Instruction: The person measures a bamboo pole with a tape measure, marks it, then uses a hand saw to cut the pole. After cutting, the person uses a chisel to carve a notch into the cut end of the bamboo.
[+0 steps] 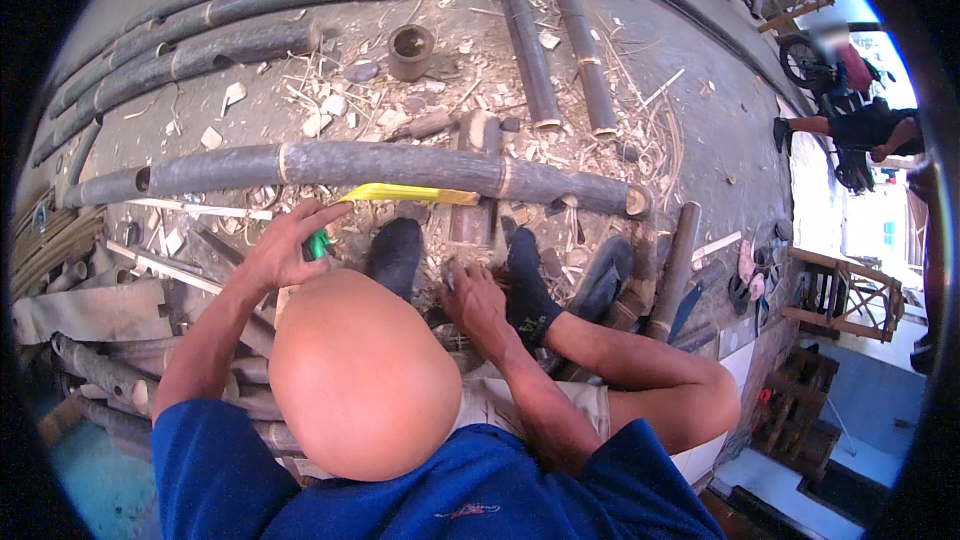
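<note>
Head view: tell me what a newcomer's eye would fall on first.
Most likely the bright yellow bar left of centre, beside the person's left grip and along the near edge of a long dark pole that crosses the middle. The raised bare knee competes with it, looming large at lower left of centre. Beyond the pole, pale chips litter the grey floor.

Pole [380, 168] lies across a block [478, 132] (chips [316, 124] beyond).
</note>
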Motion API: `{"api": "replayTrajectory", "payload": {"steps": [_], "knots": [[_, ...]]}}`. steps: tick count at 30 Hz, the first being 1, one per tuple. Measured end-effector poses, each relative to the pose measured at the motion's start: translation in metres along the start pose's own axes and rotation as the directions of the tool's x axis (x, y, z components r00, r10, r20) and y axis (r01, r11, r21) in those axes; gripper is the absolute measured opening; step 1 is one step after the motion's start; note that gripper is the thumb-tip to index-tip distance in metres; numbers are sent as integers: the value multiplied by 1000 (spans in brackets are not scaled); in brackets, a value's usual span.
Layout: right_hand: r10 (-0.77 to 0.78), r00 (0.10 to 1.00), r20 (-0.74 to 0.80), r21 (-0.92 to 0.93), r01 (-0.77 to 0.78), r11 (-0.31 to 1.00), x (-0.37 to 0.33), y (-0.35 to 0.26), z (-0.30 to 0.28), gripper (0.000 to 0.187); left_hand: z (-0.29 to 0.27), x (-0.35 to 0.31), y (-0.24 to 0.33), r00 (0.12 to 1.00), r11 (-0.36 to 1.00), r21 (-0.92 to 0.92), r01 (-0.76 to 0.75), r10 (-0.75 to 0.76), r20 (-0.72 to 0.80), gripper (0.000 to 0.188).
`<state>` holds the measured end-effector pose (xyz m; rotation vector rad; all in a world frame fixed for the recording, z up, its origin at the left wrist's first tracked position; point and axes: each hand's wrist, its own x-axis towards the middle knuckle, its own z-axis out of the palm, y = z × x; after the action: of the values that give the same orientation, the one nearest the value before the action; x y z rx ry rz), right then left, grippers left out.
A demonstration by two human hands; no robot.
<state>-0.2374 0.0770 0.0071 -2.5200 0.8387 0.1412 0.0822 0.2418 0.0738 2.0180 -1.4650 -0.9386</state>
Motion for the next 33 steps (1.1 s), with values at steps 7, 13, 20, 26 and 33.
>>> {"api": "replayTrajectory", "payload": {"steps": [7, 13, 20, 26, 33], "knots": [[-295, 912, 287, 747, -20, 664, 65, -64, -43, 60, 13, 28, 46, 956, 920, -358, -160, 54, -289, 90], [-269, 908, 321, 939, -267, 219, 90, -87, -105, 90, -10, 72, 84, 909, 698, -655, -290, -13, -417, 96], [-110, 978, 175, 952, -140, 273, 106, -68, -189, 93, 14, 130, 138, 810, 697, -538, -474, 105, -577, 84], [-8, 918, 396, 809, -344, 477, 89, -26, -233, 57, 31, 147, 151, 942, 664, -709, -238, -21, -335, 75], [53, 838, 543, 465, -353, 812, 79, 4, -268, 65, 19, 155, 170, 861, 323, -911, -259, -350, -369, 78]]}}
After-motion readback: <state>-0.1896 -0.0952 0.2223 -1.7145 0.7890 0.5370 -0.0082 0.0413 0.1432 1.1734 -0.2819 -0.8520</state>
